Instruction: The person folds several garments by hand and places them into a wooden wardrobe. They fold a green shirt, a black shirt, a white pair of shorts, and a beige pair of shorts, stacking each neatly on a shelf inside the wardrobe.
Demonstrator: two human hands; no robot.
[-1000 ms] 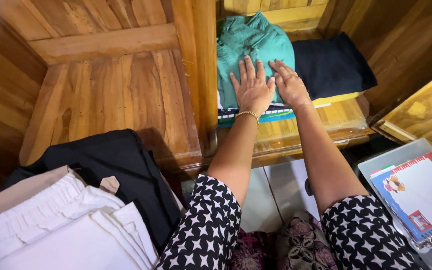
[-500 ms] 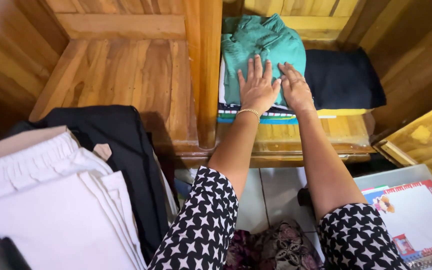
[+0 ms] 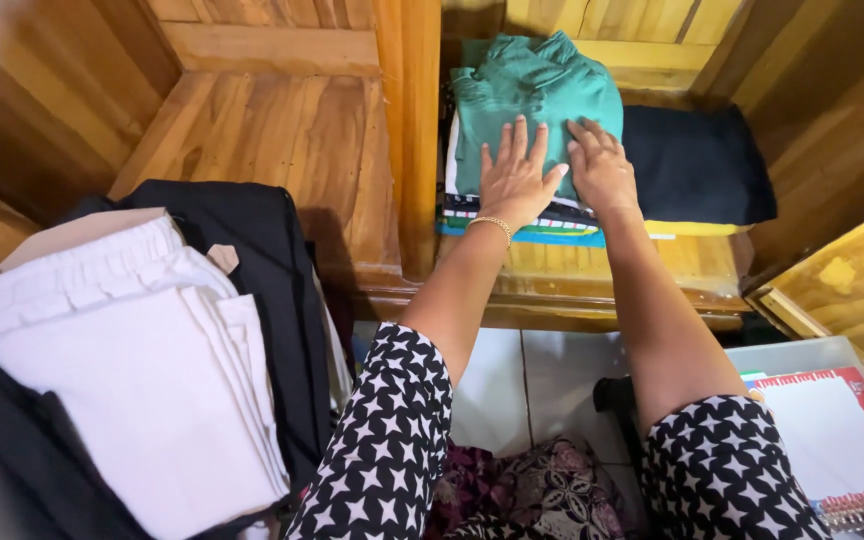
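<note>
Looking down into a wooden wardrobe: both hands lie flat, fingers spread, on a folded teal shirt (image 3: 537,95) that tops a small stack of folded clothes on the right-hand shelf (image 3: 602,270), left hand (image 3: 515,180) with a gold bracelet right beside the right hand (image 3: 603,170). A folded black garment (image 3: 697,165) lies just beside that stack over something yellow. On the near left there's a pile of folded white cloth (image 3: 132,370) over black fabric (image 3: 242,240), and a spiral notebook (image 3: 832,440) sits at the lower right.
</note>
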